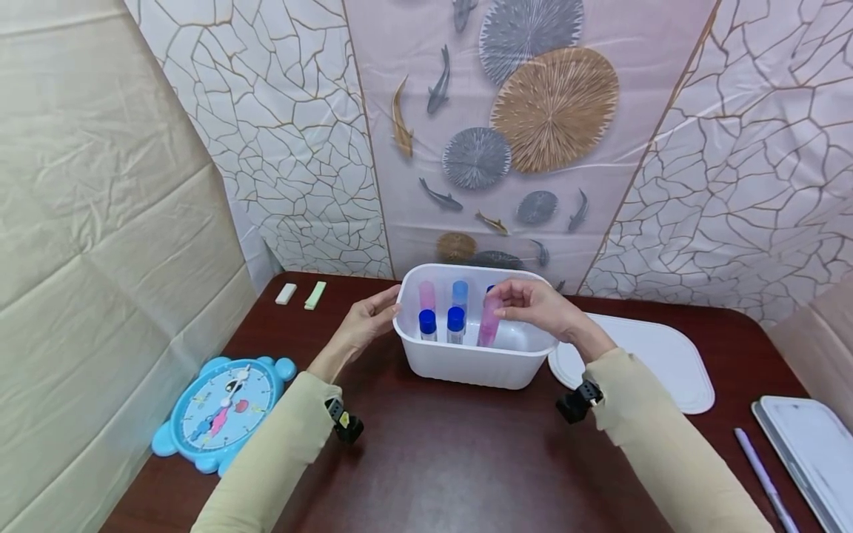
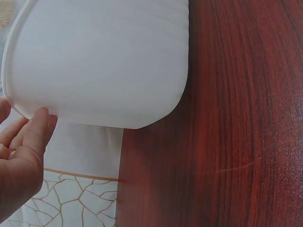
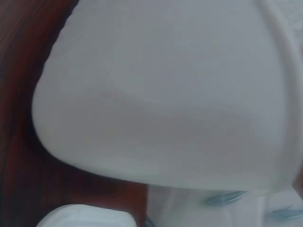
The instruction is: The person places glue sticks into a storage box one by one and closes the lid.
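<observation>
A white plastic bin (image 1: 476, 364) stands on the table with several small bottles upright inside. My left hand (image 1: 363, 322) grips its rim at the left end; in the left wrist view the fingertips (image 2: 43, 116) lie against the outer wall. My right hand (image 1: 543, 307) reaches over the bin and pinches a pink translucent bottle (image 1: 489, 322) near its top, slightly tilted, inside the bin's right half. Left of it are two bottles with dark blue caps, one (image 1: 456, 320) and another (image 1: 428, 323). Behind them stand a light blue one (image 1: 460, 292) and a pink one (image 1: 427, 295).
A white lid (image 1: 656, 359) lies flat right of the bin. A blue toy clock (image 1: 226, 407) is at the left, with a white block (image 1: 286, 294) and a pale green strip (image 1: 315, 295) behind. At the far right are a purple pen (image 1: 763, 474) and a white case (image 1: 809, 437).
</observation>
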### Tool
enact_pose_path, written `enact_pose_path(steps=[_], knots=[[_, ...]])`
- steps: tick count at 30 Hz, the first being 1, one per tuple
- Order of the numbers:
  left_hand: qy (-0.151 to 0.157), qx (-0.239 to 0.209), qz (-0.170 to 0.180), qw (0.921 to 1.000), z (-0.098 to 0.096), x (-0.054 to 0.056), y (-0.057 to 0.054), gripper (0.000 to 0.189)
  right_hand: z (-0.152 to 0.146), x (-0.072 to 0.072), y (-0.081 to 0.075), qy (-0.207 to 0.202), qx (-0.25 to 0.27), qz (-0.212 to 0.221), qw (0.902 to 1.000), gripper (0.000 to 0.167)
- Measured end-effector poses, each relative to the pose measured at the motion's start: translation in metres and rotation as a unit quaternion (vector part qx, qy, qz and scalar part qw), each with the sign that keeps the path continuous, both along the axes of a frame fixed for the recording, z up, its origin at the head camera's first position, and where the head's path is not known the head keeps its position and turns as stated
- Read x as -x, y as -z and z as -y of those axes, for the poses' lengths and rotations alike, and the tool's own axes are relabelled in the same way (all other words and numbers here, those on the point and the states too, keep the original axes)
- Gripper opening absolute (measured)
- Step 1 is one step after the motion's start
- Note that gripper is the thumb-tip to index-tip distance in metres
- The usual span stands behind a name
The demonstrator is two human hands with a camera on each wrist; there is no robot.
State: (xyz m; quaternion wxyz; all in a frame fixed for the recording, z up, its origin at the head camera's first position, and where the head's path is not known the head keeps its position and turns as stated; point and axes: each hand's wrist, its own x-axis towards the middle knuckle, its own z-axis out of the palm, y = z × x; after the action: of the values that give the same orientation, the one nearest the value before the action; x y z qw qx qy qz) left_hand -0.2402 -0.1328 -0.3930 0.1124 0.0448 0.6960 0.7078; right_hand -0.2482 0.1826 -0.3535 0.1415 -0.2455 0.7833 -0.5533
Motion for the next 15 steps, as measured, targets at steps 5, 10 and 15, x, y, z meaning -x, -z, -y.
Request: enact_pose_path(steps=[5, 10, 15], knots=[[-0.003, -0.002, 0.002, 1.0, -0.0004, 0.0001, 0.0005, 0.049, 0.0022, 0.0039, 0.0041, -0.066, -0.052, 0.002, 0.9965, 0.029], [-0.003, -0.005, 0.003, 1.0, -0.0005, 0.0007, 0.0009, 0.049, 0.0051, 0.0044, 0.0032, -0.086, -0.089, 0.014, 0.9922, 0.029], [-0.002, -0.007, 0.007, 1.0, -0.0006, 0.0015, 0.0015, 0.049, 0.0043, 0.0044, 0.0038, -0.095, -0.092, 0.025, 0.9909, 0.03]])
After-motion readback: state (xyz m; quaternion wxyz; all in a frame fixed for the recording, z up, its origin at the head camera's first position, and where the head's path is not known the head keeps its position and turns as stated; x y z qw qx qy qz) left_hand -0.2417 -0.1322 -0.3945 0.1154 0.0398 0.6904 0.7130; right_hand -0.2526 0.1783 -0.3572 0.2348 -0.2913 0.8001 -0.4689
